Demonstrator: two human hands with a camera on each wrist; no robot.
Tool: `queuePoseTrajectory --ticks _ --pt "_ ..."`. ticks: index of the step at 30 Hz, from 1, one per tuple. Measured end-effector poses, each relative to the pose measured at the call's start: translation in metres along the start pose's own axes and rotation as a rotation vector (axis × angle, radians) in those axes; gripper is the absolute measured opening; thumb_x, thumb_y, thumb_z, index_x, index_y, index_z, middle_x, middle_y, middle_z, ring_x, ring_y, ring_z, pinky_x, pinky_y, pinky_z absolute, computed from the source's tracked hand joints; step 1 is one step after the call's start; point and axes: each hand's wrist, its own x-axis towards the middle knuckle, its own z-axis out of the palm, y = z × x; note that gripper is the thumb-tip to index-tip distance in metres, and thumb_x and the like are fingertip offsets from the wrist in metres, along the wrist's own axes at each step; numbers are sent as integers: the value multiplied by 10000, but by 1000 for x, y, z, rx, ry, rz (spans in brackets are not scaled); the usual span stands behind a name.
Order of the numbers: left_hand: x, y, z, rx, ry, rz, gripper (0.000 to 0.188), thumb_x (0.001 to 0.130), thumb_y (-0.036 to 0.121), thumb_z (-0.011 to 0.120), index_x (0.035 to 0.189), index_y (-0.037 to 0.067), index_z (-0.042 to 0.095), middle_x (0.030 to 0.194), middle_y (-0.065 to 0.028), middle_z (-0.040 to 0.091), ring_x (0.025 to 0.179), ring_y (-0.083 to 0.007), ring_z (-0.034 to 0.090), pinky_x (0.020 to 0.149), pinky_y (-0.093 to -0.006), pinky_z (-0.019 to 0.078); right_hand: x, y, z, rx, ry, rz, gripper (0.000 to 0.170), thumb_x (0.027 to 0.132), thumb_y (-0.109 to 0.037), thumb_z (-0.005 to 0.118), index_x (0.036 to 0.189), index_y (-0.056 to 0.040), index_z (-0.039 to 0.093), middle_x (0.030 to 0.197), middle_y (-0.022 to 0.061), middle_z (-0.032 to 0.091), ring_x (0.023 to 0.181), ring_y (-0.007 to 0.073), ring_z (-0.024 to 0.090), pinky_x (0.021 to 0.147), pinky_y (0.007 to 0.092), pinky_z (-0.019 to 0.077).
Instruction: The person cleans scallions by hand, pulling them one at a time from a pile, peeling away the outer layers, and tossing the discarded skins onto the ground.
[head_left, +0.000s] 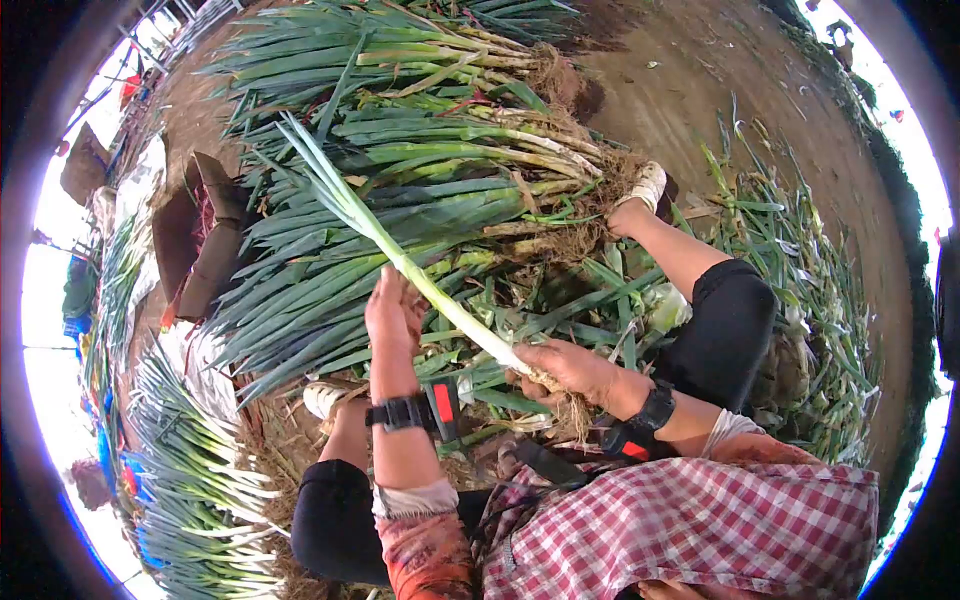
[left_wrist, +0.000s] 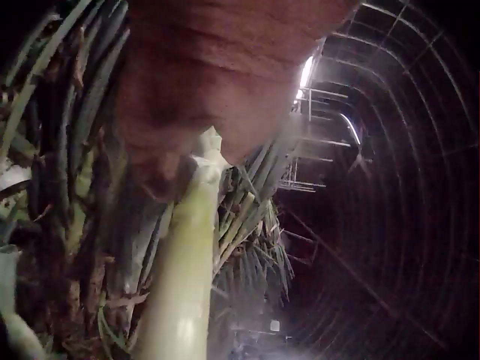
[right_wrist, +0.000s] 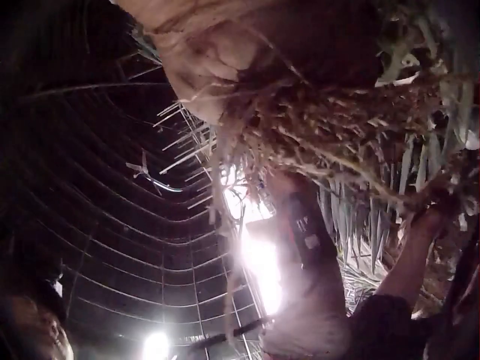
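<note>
A long green onion (head_left: 440, 300) slants across the head view, green leaves at the upper left and white shank toward the person. My right hand (head_left: 575, 368) grips its root end, and shaggy roots (right_wrist: 322, 127) hang below that hand in the right wrist view. Farther up the stalk, my left hand (head_left: 395, 308) holds it from beneath, its fingers partly hidden. In the left wrist view the pale shank (left_wrist: 184, 262) runs up to the left hand (left_wrist: 202, 90), where a ragged bit of sheath (left_wrist: 210, 150) shows.
Large bundles of green onions (head_left: 400, 200) lie ahead on the soil, roots to the right. More onions (head_left: 200, 480) lie at the lower left. Loose leaf trimmings (head_left: 790, 260) are heaped at the right. A brown cardboard box (head_left: 205, 235) stands left of the bundles.
</note>
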Motion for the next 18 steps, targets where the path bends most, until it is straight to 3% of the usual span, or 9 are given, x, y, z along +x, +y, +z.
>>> queuePoseTrajectory --ticks 2,4,8,10,11,13,15,17,18 --pt "12 7 -1 4 -92 38 291 848 291 497 883 9 560 761 -67 598 632 -139 572 512 -236 438 1 1 1 -34 21 -14 409 862 -405 416 940 -23 539 623 12 502 458 56 427 364 187 329" --pt "16 6 3 230 39 33 220 810 206 567 847 -10 559 669 -32 558 519 -110 519 473 -202 409 0 1 -2 -63 49 -22 415 859 -409 421 951 -24 544 627 6 505 492 57 450 384 188 351" --pt "10 3 3 355 156 91 193 795 184 584 797 -9 574 632 -24 553 464 -85 480 432 -179 368 -1 -1 -8 -234 44 -40 405 858 -399 425 912 -26 573 630 -14 513 541 59 475 424 199 374" --pt "6 5 4 607 212 280 186 799 173 561 782 -12 579 636 -30 555 496 -93 468 464 -203 362 -3 -4 -2 -225 81 -42 402 858 -393 428 898 -21 574 626 -6 515 538 64 471 431 206 374" --pt "3 5 5 607 212 279 186 799 173 561 782 -12 579 636 -30 555 496 -93 468 464 -203 362 -3 -5 0 -222 94 -44 401 857 -391 429 894 -19 575 624 -3 516 537 66 470 434 208 374" --pt "-21 13 27 885 142 718 190 798 169 542 774 -16 579 625 -29 543 532 -97 449 489 -225 354 -1 -7 2 -319 216 -109 403 858 -389 430 874 -11 571 622 1 516 532 75 461 443 217 376" --pt "-53 18 39 982 43 667 185 803 169 522 802 -11 570 620 -25 532 572 -95 454 524 -247 373 -1 -15 1 -411 316 -154 392 856 -375 437 852 -3 561 605 19 507 524 84 451 451 240 375" --pt "-72 15 36 699 -78 505 168 806 155 521 818 -7 563 630 -12 529 576 -82 448 532 -233 377 -3 -16 -3 -467 384 -180 381 854 -363 443 837 2 552 590 35 499 517 91 444 456 259 374" --pt "-90 28 40 778 -95 391 146 805 137 526 833 -2 560 653 -3 532 599 -76 451 551 -222 385 -3 -11 -6 -648 402 -319 357 849 -336 456 828 10 538 578 70 489 505 119 444 464 288 371"
